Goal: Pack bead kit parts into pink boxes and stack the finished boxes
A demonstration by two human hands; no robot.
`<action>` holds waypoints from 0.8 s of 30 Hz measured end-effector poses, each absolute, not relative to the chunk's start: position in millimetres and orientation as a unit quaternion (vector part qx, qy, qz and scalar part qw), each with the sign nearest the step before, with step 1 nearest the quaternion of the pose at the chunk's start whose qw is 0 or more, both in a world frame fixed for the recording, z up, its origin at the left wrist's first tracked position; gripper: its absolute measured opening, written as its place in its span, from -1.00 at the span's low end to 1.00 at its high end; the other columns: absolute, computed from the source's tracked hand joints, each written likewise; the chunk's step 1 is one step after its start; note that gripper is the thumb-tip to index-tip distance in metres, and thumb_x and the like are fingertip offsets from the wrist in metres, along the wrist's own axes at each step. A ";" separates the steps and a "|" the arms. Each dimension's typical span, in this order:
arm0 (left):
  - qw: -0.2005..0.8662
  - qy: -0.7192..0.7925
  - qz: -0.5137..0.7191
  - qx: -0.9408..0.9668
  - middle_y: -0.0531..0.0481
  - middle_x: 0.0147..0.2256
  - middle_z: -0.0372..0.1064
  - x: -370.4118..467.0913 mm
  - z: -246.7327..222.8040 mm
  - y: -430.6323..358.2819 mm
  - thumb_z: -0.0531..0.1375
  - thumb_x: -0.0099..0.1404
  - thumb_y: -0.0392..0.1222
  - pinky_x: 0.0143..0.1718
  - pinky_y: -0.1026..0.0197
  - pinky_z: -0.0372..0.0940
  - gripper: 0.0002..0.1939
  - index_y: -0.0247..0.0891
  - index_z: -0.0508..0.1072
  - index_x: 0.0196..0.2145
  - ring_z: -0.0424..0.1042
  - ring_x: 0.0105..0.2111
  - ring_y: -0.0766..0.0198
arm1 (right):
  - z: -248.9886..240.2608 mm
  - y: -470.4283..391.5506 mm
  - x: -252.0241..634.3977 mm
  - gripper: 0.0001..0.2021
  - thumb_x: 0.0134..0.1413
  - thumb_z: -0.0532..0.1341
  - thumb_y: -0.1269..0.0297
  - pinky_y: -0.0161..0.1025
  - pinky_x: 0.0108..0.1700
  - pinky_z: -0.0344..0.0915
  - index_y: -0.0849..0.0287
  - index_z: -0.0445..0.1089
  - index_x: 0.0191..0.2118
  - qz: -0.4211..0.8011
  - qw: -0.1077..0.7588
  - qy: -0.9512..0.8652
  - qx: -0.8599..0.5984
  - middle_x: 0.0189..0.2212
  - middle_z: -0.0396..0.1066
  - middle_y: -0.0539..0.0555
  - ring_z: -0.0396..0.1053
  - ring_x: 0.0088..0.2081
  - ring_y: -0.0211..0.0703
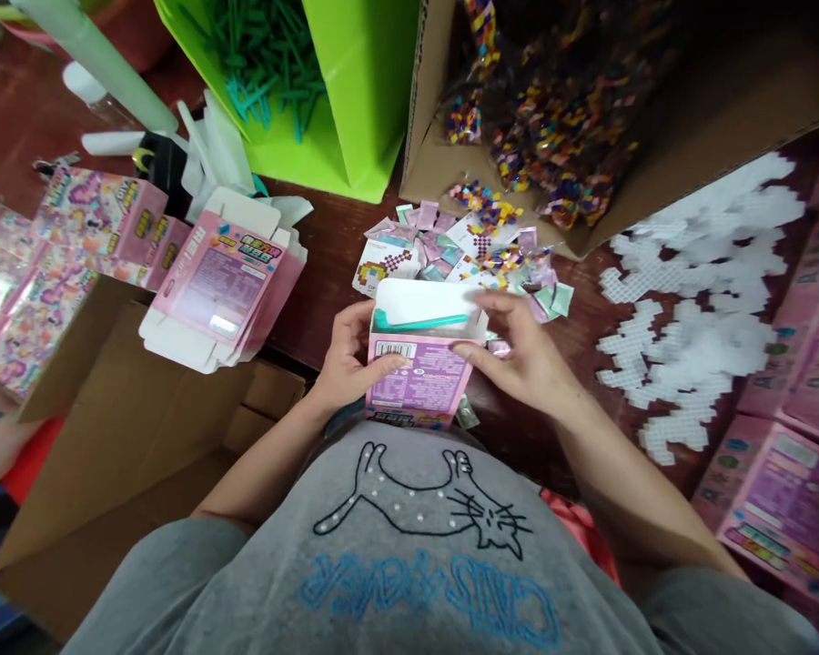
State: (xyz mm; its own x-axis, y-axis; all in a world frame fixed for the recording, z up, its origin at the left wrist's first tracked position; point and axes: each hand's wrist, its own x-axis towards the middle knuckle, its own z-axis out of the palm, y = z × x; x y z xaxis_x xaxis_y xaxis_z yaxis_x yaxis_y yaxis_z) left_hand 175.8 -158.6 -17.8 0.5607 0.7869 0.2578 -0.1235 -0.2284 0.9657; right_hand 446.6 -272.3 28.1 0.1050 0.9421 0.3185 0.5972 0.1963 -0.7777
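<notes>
Mid-frame, left hand (352,357) and right hand (522,351) pinch a pink box (423,375) by its sides; likely light, crushable card, best held there

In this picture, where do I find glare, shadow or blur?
Head view: glare whitens the boxes at far left; head view: shadow darkens the carton at upper right; head view: the right hand looks slightly blurred, and the held box's small print is too soft to read.

A: What couldn't you make out?
B: Pink carton (416,387), centre: fine print was too small; inside below the teal stick (427,322) was hidden.
A: Cropped?
B: Top edge cut the cardboard box (423,173), upper right; right edge cut stacked pink boxes (784,500); left edge, another person's forearm (4,450).
</notes>
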 end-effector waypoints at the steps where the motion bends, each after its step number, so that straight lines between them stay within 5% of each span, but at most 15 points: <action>1: 0.568 0.250 0.385 0.683 -0.06 0.08 0.54 172.8 -15.6 -157.6 0.57 0.34 0.05 -0.03 0.19 0.50 -0.31 -0.02 0.43 0.31 0.58 -0.04 0.19 | 19.7 -277.9 444.0 -0.42 0.46 0.38 -0.03 0.07 0.16 0.56 -0.04 0.33 0.44 0.236 0.448 -0.625 -0.594 0.27 0.51 0.22 0.54 0.21 0.10; 5: 0.589 0.246 0.290 0.713 0.01 -0.15 0.48 166.2 0.1 -147.2 0.49 0.43 0.11 -0.16 0.21 0.40 -0.60 -0.15 0.54 0.02 0.47 -0.24 0.26 | 11.2 -286.4 438.1 -0.67 0.54 0.32 0.13 0.00 0.12 0.55 -0.14 0.52 0.31 0.303 0.441 -0.634 -0.558 0.15 0.63 0.07 0.56 0.08 -0.03; 10: 0.554 0.240 0.267 0.751 -0.04 -0.20 0.47 167.0 17.6 -131.1 0.29 0.59 0.18 -0.09 0.14 0.38 -0.63 -0.20 0.60 -0.15 0.47 -0.19 0.18 | 21.0 -278.5 440.4 -0.77 0.53 0.33 0.17 -0.09 -0.06 0.57 -0.11 0.64 0.18 0.309 0.419 -0.656 -0.546 -0.13 0.62 0.04 0.57 -0.13 -0.11; 13: 0.564 0.256 0.292 0.729 -0.10 -0.11 0.56 169.3 11.6 -132.2 0.28 0.60 0.17 0.04 0.10 0.43 -0.63 -0.20 0.62 -0.17 0.56 -0.07 0.14 | 8.9 -278.6 431.3 -0.71 0.52 0.35 0.17 -0.02 0.08 0.62 -0.15 0.63 0.24 0.255 0.452 -0.644 -0.562 0.03 0.63 0.09 0.61 0.05 -0.04; 17: 0.611 0.288 0.392 0.624 -0.06 -0.02 0.64 171.7 -5.5 -142.8 0.43 0.51 0.09 0.07 0.11 0.50 -0.61 -0.08 0.53 0.16 0.63 -0.02 0.18 | -8.8 -284.2 416.3 -0.40 0.49 0.37 0.18 0.13 0.27 0.61 -0.21 0.35 0.54 0.211 0.540 -0.578 -0.575 0.29 0.59 0.12 0.60 0.25 0.02; 19: 0.630 0.279 0.390 0.611 -0.08 0.04 0.67 169.9 -5.8 -146.3 0.43 0.51 0.08 0.12 0.08 0.52 -0.59 -0.04 0.54 0.20 0.66 0.03 0.17 | -5.2 -286.3 415.5 -0.52 0.49 0.37 0.21 0.09 0.23 0.63 -0.21 0.48 0.43 0.235 0.546 -0.574 -0.563 0.21 0.65 0.08 0.64 0.19 -0.02; 24: 0.627 0.265 0.322 0.659 -0.21 0.14 0.67 162.1 20.4 -147.9 0.43 0.50 0.11 0.22 -0.01 0.54 -0.71 -0.18 0.68 -0.10 0.65 0.18 0.06 | 28.3 -287.3 418.2 -0.84 0.47 0.40 0.20 0.01 0.21 0.62 -0.10 0.68 0.07 0.300 0.532 -0.593 -0.525 0.09 0.72 0.04 0.67 0.15 -0.08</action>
State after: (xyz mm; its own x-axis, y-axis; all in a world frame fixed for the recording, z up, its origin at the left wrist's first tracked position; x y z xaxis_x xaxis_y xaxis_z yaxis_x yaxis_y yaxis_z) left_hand 162.1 -147.9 20.4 0.6527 0.7520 0.0920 -0.0546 -0.0745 0.9957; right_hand 418.2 -287.3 28.3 0.1174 0.9416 0.3157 0.3025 0.2689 -0.9144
